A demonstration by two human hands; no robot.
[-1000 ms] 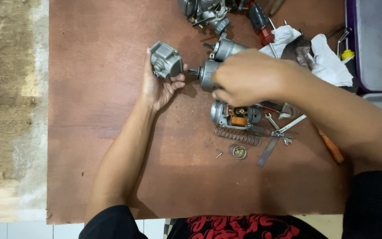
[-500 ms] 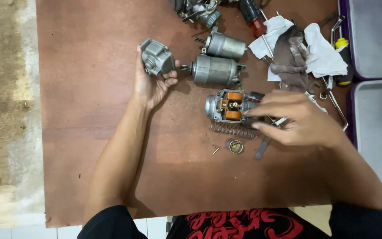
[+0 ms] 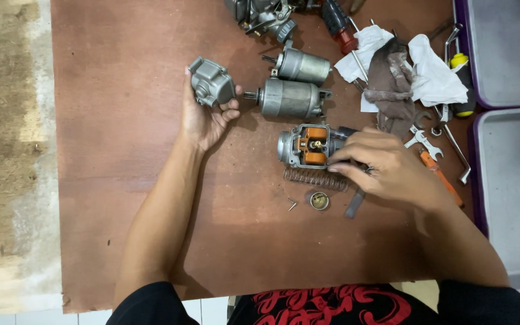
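My left hand [image 3: 203, 117] grips grey cast-metal end cover [image 3: 210, 82], well left of open carburettor body with orange floats [image 3: 306, 146]; right hand [image 3: 386, 165] nearer, fingers closing on its right side.

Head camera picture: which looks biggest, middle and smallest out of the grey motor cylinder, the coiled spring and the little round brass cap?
1. The grey motor cylinder looks biggest.
2. The coiled spring is about as long but far thinner.
3. The little round brass cap looks smallest.
All three lie on the same brown board, so nearness hardly skews it.
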